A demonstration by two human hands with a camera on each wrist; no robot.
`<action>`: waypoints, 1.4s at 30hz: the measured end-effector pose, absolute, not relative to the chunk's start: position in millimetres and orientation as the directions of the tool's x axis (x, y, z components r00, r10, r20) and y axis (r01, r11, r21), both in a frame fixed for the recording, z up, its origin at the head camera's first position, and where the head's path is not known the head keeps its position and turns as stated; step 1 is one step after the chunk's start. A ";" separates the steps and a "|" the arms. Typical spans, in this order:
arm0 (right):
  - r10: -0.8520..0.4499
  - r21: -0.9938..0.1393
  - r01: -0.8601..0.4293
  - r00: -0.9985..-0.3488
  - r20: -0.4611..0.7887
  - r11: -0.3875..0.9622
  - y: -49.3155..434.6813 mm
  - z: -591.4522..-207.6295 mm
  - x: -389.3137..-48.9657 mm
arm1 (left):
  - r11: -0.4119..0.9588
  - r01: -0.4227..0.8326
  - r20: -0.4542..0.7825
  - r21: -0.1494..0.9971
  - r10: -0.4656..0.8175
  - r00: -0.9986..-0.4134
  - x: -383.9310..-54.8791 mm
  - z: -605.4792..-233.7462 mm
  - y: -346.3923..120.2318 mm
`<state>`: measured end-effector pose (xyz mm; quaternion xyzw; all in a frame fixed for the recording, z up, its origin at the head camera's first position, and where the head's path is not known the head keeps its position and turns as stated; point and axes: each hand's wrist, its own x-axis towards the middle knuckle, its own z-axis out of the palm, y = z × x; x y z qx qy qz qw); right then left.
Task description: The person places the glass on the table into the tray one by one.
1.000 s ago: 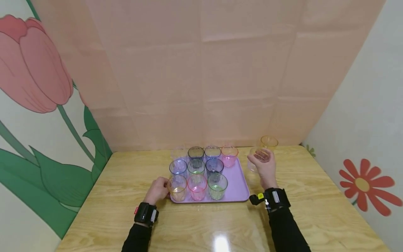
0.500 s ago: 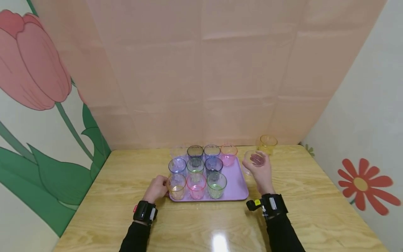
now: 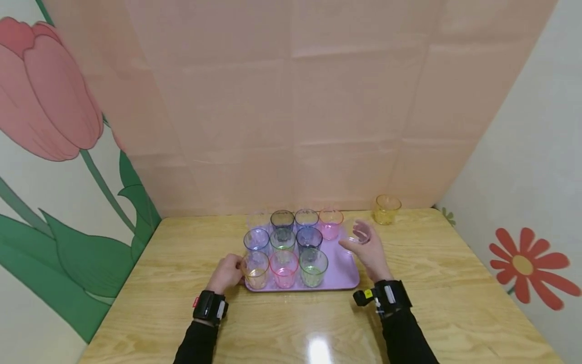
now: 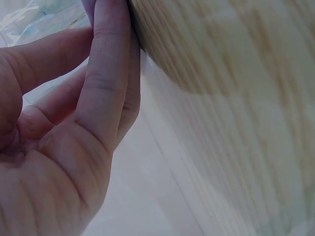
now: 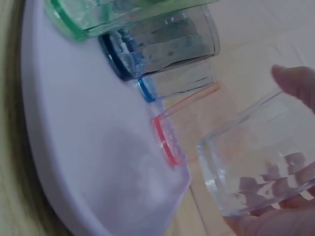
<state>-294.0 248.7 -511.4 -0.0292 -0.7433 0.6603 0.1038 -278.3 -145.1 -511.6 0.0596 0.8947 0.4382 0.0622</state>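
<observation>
A lilac tray [image 3: 342, 270] bears several see-through glasses in rows. My left hand [image 3: 224, 275] pinches the tray's left edge, thumb above and fingers beneath, as the left wrist view shows. Over the tray's right part, my right hand [image 3: 372, 255] holds a colourless glass [image 5: 256, 152] upright between thumb and fingers, its base above the tray. Closest to that glass stands a pink-red glass [image 3: 331, 230] in the back row. The front row has a yellow glass [image 3: 255, 275], a pink glass [image 3: 284, 275] and a green glass [image 3: 313, 273].
Another yellow glass [image 3: 387, 211] stands on the wooden table [image 3: 282, 323] behind the right hand, near the back edge. A peach-coloured sheet [image 3: 291, 111] hangs behind the table, and painted walls flank it.
My right hand has carried the colourless glass leftward, from beside the tray to over its right part. The left hand has stayed at the tray's edge.
</observation>
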 end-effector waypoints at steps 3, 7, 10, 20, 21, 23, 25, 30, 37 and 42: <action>0.151 -0.988 -0.066 -0.985 0.088 0.142 244.7 -510.0 -292.5 | 0.613 0.051 -0.065 0.788 0.165 -0.984 -278.6 -510.7 -144.6; 0.133 -0.978 -0.018 -0.990 0.046 0.209 239.0 -512.0 -291.3 | 0.618 0.043 -0.076 0.785 0.165 -0.983 -277.8 -509.4 -143.6; 0.118 -0.966 0.001 -0.993 0.030 0.260 235.7 -514.1 -291.1 | 0.614 0.042 -0.072 0.788 0.161 -0.984 -276.3 -508.3 -142.6; 0.090 -0.939 0.047 -0.996 -0.017 0.341 232.0 -515.4 -292.6 | 0.607 0.060 -0.044 0.793 0.156 -0.987 -275.5 -507.8 -141.3; 0.083 -0.939 0.047 -0.996 -0.019 0.342 232.1 -515.9 -292.8 | 0.608 0.061 -0.045 0.792 0.157 -0.987 -275.9 -508.0 -141.4; 0.071 -0.936 0.052 -0.997 -0.029 0.348 232.1 -515.9 -293.0 | 0.608 0.056 -0.047 0.792 0.153 -0.987 -276.6 -507.9 -141.3; 0.068 -0.933 0.056 -0.997 -0.034 0.354 231.3 -515.8 -293.3 | 0.613 0.062 -0.041 0.788 0.153 -0.987 -277.0 -507.6 -141.8; 0.049 -0.929 0.019 -0.999 -0.001 0.369 229.1 -519.6 -295.1 | 0.620 0.067 -0.034 0.781 0.150 -0.988 -276.5 -508.4 -143.2; 0.033 -0.923 -0.015 -0.999 0.030 0.384 228.6 -523.8 -297.0 | 0.627 0.066 -0.043 0.777 0.157 -0.987 -274.6 -509.0 -144.4; 0.039 -0.916 -0.008 -0.999 0.026 0.401 227.9 -523.9 -297.1 | 0.625 0.052 -0.058 0.779 0.153 -0.986 -275.4 -509.2 -144.7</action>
